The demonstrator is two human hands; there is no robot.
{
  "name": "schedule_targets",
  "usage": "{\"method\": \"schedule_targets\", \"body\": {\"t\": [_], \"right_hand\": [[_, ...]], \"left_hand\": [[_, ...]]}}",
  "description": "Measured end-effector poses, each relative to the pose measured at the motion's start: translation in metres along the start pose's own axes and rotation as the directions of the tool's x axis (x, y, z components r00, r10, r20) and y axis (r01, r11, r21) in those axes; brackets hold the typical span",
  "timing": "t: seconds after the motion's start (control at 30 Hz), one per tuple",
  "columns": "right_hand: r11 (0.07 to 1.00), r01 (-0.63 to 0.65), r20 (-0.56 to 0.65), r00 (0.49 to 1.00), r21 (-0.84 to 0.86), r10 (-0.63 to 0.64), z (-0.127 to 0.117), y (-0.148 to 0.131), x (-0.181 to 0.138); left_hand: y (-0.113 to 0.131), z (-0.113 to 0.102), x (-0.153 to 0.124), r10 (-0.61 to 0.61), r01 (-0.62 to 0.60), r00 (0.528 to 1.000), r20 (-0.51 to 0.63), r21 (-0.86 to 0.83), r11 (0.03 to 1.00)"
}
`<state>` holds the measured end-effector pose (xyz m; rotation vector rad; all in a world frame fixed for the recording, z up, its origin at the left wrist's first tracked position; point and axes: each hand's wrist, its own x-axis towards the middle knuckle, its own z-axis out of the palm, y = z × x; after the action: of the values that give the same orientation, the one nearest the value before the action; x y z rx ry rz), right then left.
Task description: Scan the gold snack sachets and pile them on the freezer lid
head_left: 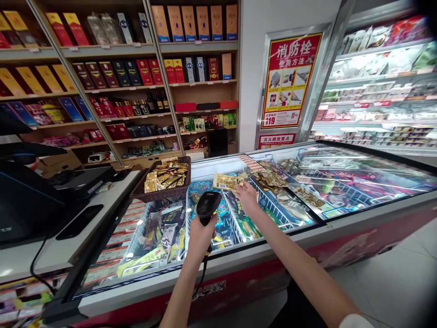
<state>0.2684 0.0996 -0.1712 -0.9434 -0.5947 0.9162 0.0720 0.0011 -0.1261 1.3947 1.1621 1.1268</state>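
Note:
My left hand [201, 236] is wrapped round the handle of a black barcode scanner [208, 203], held above the glass-topped chest freezer [143, 291]. A cable hangs from the scanner's lower end. My right hand [248, 197] pinches the right end of a gold packet [226, 181], and its barcode side shows towards me. The scanner's head is just below and left of the packet, apart from it. To the left stands a brown woven basket [138, 193] with several similar gold packets [169, 172] in it. More gold packets [271, 179] lie to the right of my right hand.
Inside the freezer, wire baskets [235, 223] hold colourful wrapped goods. A counter [41, 255] with a dark phone [80, 222] and a black checkout machine [22, 200] is at left. Shelves of boxed goods [194, 23] line the back; a lit display fridge [382, 86] stands at right.

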Motion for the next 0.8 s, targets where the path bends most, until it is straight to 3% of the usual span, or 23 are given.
{"method": "schedule_targets", "body": {"t": [0.2, 0.5, 0.67, 0.8], "right_hand": [[1.0, -0.024, 0.004, 1.0, -0.003, 0.024, 0.006, 0.004, -0.002], [1.0, 0.003, 0.019, 1.0, -0.012, -0.003, 0.011, 0.005, -0.004], [0.958, 0.119, -0.044, 0.99, -0.262, -0.135, -0.003, 0.0, -0.001], [0.807, 0.199, -0.137, 0.936, -0.556, -0.325, -0.036, -0.019, 0.018]], "left_hand": [[-0.004, 0.002, 0.01, 0.026, -0.025, 1.0, -0.01, 0.103, 0.994], [-0.005, 0.008, 0.004, 0.016, -0.015, 1.0, -0.018, 0.066, 0.998], [-0.003, 0.006, 0.003, -0.021, 0.021, 0.999, -0.041, 0.003, 1.0], [-0.002, 0.001, -0.003, -0.019, 0.018, 1.0, -0.022, -0.029, 0.999]]}}
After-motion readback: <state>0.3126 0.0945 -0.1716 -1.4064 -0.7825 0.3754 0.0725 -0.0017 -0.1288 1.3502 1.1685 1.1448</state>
